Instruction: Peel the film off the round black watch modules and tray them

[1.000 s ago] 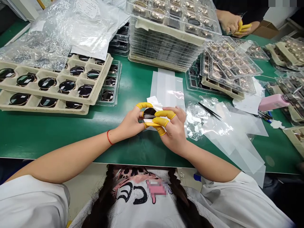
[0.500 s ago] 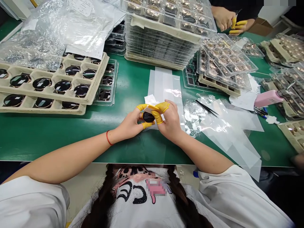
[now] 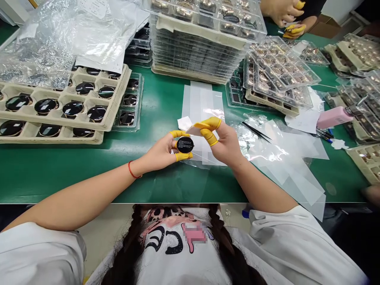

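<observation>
My left hand point(image 3: 163, 152), in yellow finger cots, grips a round black watch case point(image 3: 185, 145) by its edge. White printed lines show on its dark face, which is turned toward me. My right hand point(image 3: 224, 140), also in yellow finger cots, pinches a thin pale flat piece point(image 3: 194, 130) just above and right of the watch case; its exact kind I cannot make out. Beneath both hands lie translucent film sheets point(image 3: 203, 103), and a small white paper piece point(image 3: 184, 123) rests behind my left fingertips.
Cream trays point(image 3: 114, 113) of dark watch cases lie at left under plastic bags point(image 3: 38, 51). A tall stack of clear trays point(image 3: 196, 55) stands behind my hands. Rightward are black tweezers point(image 3: 256, 132), a pink bottle point(image 3: 335, 117) and more trays point(image 3: 285, 71). A co-worker's hands point(image 3: 285, 18) work at the back.
My right hand has moved right, away from the watch case, with the pale piece in its fingers. More of the printed face now shows. The co-worker's hands have moved apart.
</observation>
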The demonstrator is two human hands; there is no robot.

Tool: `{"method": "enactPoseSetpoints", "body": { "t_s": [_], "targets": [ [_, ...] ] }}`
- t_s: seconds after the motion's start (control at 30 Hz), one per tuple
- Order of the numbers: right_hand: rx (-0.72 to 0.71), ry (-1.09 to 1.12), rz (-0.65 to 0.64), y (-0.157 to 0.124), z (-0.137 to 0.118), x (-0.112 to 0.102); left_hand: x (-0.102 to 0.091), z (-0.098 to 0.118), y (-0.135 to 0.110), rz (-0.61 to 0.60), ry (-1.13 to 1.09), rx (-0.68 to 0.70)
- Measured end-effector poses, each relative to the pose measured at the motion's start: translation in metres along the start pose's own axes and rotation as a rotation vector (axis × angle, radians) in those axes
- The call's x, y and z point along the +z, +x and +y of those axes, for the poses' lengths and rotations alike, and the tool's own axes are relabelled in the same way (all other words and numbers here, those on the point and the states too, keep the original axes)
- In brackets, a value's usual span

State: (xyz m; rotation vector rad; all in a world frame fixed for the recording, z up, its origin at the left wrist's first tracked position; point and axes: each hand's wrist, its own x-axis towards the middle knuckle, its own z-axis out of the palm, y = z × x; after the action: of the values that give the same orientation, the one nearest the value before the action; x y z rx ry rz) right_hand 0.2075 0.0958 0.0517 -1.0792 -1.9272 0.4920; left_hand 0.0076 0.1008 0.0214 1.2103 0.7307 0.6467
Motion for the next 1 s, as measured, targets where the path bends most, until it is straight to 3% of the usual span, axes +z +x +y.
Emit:
{"method": "enactPoseSetpoints", "body": {
  "t_s": [0.1, 0.2, 0.4, 0.7, 0.8, 0.87, 1.0],
  "targets": [
    [-0.233, -0.192, -0.109, -0.003, 0.002, -0.001, -0.001, -0.002, 0.001, -0.003, -0.003, 0.0],
    [-0.333, -0.371, -0.171, -0.007, 0.006, 0.002, -0.002, 0.0, 0.002, 0.013, -0.028, -0.009],
    [-0.337, -0.45, -0.188, -0.014, 0.009, 0.006, -0.005, 0.002, 0.002, 0.135, 0.028, 0.058],
    [-0.356, -0.487, -0.092, -0.023, 0.012, 0.02, -0.01, 0.002, 0.005, 0.21, 0.158, 0.098],
    [-0.351, -0.399, -0.06, -0.021, 0.009, 0.019, -0.009, 0.005, 0.005, 0.191, 0.158, 0.11],
    [-0.26, -0.266, -0.051, -0.017, 0.008, 0.013, -0.009, 0.006, 0.005, 0.161, 0.134, 0.097],
    [0.208, 0.045, 0.151, -0.005, 0.025, -0.006, -0.008, 0.005, 0.003, 0.13, 0.108, 0.057]
  ]
}}
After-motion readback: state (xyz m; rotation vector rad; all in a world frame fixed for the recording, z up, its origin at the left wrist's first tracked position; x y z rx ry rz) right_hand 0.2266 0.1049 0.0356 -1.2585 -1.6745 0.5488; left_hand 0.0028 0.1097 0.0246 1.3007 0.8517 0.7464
